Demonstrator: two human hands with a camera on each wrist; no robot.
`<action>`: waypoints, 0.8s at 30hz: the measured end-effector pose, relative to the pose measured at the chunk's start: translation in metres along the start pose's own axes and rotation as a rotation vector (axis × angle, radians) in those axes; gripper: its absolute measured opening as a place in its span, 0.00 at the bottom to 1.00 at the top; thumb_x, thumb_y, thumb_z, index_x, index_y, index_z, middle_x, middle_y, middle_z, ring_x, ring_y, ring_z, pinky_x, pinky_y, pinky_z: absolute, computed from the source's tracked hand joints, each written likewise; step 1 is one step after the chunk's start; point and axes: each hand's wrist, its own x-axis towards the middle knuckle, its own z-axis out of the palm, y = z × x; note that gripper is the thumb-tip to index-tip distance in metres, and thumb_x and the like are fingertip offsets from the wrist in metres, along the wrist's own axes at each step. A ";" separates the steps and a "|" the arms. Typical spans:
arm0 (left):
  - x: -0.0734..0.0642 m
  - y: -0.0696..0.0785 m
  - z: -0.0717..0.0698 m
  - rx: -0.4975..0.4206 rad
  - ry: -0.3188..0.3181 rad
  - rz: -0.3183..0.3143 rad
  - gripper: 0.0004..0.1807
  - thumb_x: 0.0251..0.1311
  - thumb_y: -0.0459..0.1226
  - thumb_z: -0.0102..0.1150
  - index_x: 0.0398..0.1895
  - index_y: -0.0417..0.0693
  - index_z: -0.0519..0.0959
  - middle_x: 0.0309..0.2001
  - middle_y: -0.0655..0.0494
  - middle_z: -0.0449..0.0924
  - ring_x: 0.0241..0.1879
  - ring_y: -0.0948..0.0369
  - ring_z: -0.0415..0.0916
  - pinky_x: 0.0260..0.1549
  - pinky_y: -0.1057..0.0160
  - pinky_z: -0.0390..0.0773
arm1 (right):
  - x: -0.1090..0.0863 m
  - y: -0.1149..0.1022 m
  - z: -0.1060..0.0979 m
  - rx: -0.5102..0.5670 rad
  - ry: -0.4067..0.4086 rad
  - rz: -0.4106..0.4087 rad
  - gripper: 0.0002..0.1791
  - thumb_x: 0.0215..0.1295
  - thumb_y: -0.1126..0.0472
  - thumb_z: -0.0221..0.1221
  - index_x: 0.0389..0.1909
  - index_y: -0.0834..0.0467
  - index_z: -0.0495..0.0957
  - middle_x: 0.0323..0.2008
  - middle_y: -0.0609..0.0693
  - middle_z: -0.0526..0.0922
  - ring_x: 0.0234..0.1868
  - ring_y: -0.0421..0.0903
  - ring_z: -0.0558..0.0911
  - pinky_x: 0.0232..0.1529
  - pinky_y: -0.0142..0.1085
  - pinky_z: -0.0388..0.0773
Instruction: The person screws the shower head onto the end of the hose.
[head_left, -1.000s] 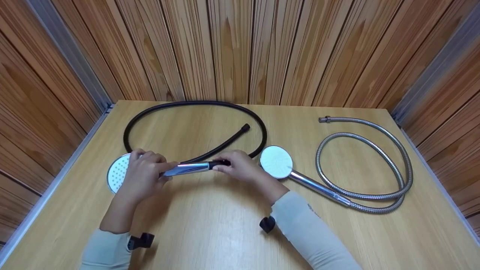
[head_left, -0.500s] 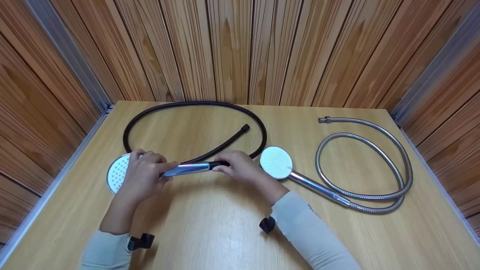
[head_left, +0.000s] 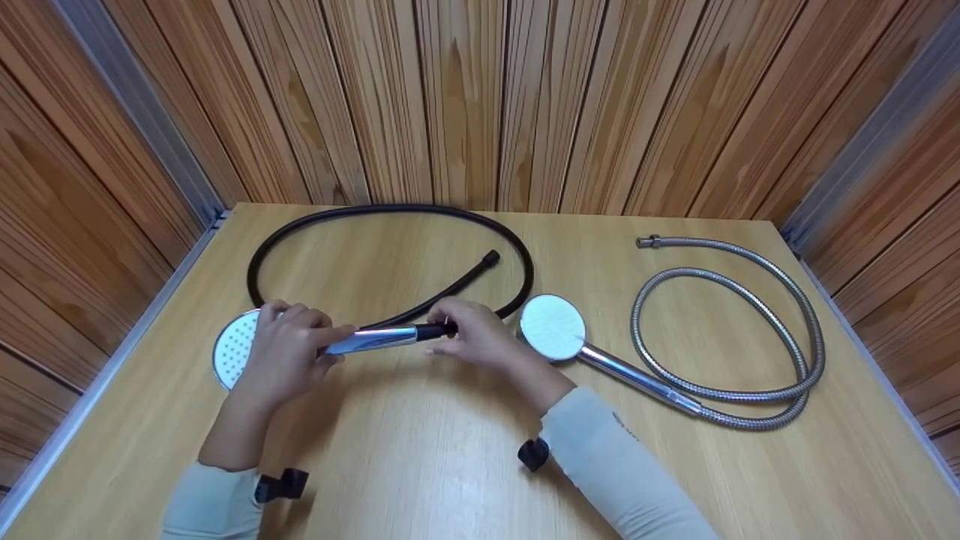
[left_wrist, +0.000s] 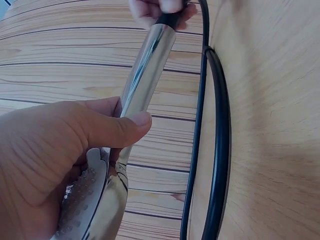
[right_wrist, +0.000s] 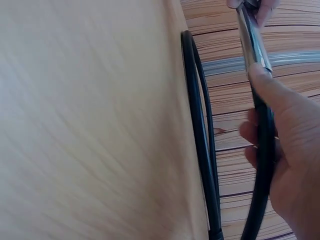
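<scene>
My left hand (head_left: 289, 352) grips the chrome handle of a shower head (head_left: 234, 349) just above the left side of the table. In the left wrist view, its thumb lies across the shiny handle (left_wrist: 150, 65). A black shower hose (head_left: 390, 208) meets the handle's right end, where a dark collar shows. At that joint is my right hand (head_left: 480, 337), its fingers curled around the hose and its thumb spread a little away from it in the head view. The right wrist view has the thumb alongside the joint. Whether the threads are engaged is hidden.
A second shower head (head_left: 553, 327) lies right of centre, joined to a coiled silver metal hose (head_left: 816, 337). The black hose's free end (head_left: 490, 258) rests inside its loop. Wood-panelled walls (head_left: 465, 105) enclose the table's back and sides.
My right thumb has lifted away from the black hose's end, widening the gap to the fingers. The left hand and the shower head have stayed in place.
</scene>
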 end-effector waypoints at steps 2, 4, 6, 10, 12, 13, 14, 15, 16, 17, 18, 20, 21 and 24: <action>0.000 0.000 0.000 -0.004 0.003 0.003 0.21 0.41 0.33 0.78 0.44 0.54 0.88 0.34 0.51 0.82 0.38 0.53 0.73 0.50 0.45 0.59 | -0.001 0.000 0.001 0.003 0.042 -0.015 0.16 0.55 0.58 0.71 0.39 0.59 0.78 0.36 0.49 0.80 0.35 0.43 0.78 0.39 0.36 0.76; 0.001 0.000 0.000 -0.008 0.006 0.006 0.21 0.41 0.33 0.78 0.43 0.54 0.88 0.34 0.52 0.82 0.38 0.53 0.73 0.50 0.45 0.59 | -0.001 0.000 0.001 0.009 0.056 -0.015 0.13 0.56 0.59 0.70 0.37 0.59 0.78 0.35 0.49 0.80 0.35 0.43 0.78 0.38 0.36 0.76; 0.001 0.000 0.000 -0.008 0.006 0.007 0.21 0.41 0.32 0.78 0.43 0.53 0.88 0.34 0.52 0.82 0.37 0.53 0.73 0.50 0.46 0.59 | -0.001 0.000 0.000 0.006 0.051 -0.020 0.12 0.58 0.58 0.69 0.38 0.59 0.79 0.35 0.48 0.80 0.36 0.42 0.78 0.39 0.36 0.76; 0.001 0.000 -0.001 0.002 0.007 0.006 0.21 0.41 0.32 0.78 0.43 0.54 0.88 0.34 0.51 0.82 0.38 0.53 0.73 0.50 0.45 0.59 | 0.000 -0.001 -0.002 -0.048 0.013 -0.041 0.11 0.62 0.55 0.65 0.39 0.58 0.80 0.35 0.47 0.80 0.34 0.41 0.77 0.39 0.37 0.75; 0.001 0.000 -0.001 0.004 0.006 0.007 0.21 0.41 0.32 0.78 0.43 0.54 0.88 0.34 0.51 0.82 0.38 0.53 0.73 0.50 0.45 0.59 | 0.001 -0.001 -0.004 -0.083 -0.019 -0.046 0.11 0.64 0.53 0.63 0.39 0.58 0.81 0.34 0.46 0.80 0.33 0.41 0.76 0.38 0.37 0.75; 0.001 0.000 -0.001 0.001 0.004 0.006 0.21 0.41 0.32 0.78 0.43 0.54 0.88 0.34 0.52 0.82 0.38 0.53 0.73 0.50 0.45 0.59 | 0.001 -0.001 -0.004 -0.098 -0.039 -0.049 0.12 0.66 0.53 0.62 0.38 0.58 0.81 0.33 0.46 0.80 0.33 0.41 0.75 0.37 0.37 0.74; 0.001 0.001 -0.001 0.000 0.001 0.006 0.21 0.41 0.33 0.79 0.43 0.55 0.88 0.34 0.52 0.82 0.38 0.53 0.73 0.49 0.46 0.59 | 0.001 0.000 -0.005 -0.111 -0.060 -0.048 0.12 0.67 0.52 0.61 0.38 0.58 0.81 0.33 0.46 0.80 0.33 0.41 0.75 0.37 0.37 0.74; 0.000 0.001 -0.001 -0.004 -0.003 0.005 0.21 0.41 0.33 0.79 0.43 0.55 0.88 0.34 0.52 0.82 0.38 0.53 0.72 0.49 0.46 0.59 | 0.002 0.000 -0.005 -0.123 -0.083 -0.045 0.12 0.68 0.52 0.60 0.38 0.58 0.80 0.33 0.46 0.80 0.33 0.41 0.75 0.37 0.36 0.74; 0.000 0.001 -0.001 -0.006 -0.007 0.005 0.21 0.41 0.33 0.78 0.43 0.55 0.88 0.34 0.52 0.82 0.38 0.53 0.72 0.50 0.46 0.59 | 0.002 0.000 -0.006 -0.128 -0.105 -0.041 0.12 0.69 0.52 0.59 0.38 0.58 0.80 0.33 0.46 0.80 0.33 0.41 0.74 0.37 0.36 0.73; 0.000 0.001 0.000 -0.009 -0.011 0.004 0.21 0.42 0.33 0.78 0.44 0.55 0.88 0.34 0.52 0.82 0.38 0.53 0.72 0.50 0.46 0.59 | 0.002 0.000 -0.006 -0.132 -0.126 -0.036 0.13 0.69 0.52 0.58 0.38 0.58 0.80 0.33 0.46 0.80 0.33 0.41 0.74 0.37 0.37 0.73; 0.000 0.001 0.000 -0.012 -0.016 0.004 0.21 0.42 0.33 0.78 0.44 0.56 0.88 0.34 0.53 0.82 0.39 0.53 0.72 0.50 0.46 0.59 | 0.003 0.000 -0.007 -0.133 -0.146 -0.029 0.13 0.70 0.52 0.57 0.38 0.58 0.80 0.33 0.47 0.80 0.33 0.41 0.74 0.37 0.37 0.73; -0.001 0.001 0.001 -0.015 -0.023 0.000 0.21 0.43 0.33 0.77 0.45 0.56 0.88 0.34 0.53 0.82 0.39 0.54 0.72 0.51 0.45 0.59 | 0.003 -0.001 -0.008 -0.139 -0.180 -0.019 0.13 0.70 0.52 0.56 0.39 0.59 0.80 0.33 0.47 0.80 0.34 0.42 0.74 0.37 0.37 0.73; -0.001 0.001 0.001 -0.016 -0.025 0.001 0.21 0.44 0.34 0.77 0.46 0.56 0.88 0.34 0.53 0.82 0.39 0.54 0.73 0.51 0.45 0.58 | 0.004 -0.002 -0.009 -0.139 -0.193 -0.015 0.13 0.70 0.52 0.56 0.40 0.59 0.81 0.33 0.48 0.81 0.34 0.42 0.75 0.38 0.37 0.73; -0.001 0.001 0.002 -0.017 -0.021 0.006 0.22 0.44 0.33 0.77 0.47 0.56 0.87 0.34 0.53 0.82 0.39 0.54 0.72 0.51 0.45 0.59 | 0.005 -0.002 -0.011 -0.135 -0.219 -0.007 0.14 0.71 0.52 0.56 0.41 0.59 0.81 0.34 0.48 0.81 0.34 0.43 0.76 0.39 0.38 0.73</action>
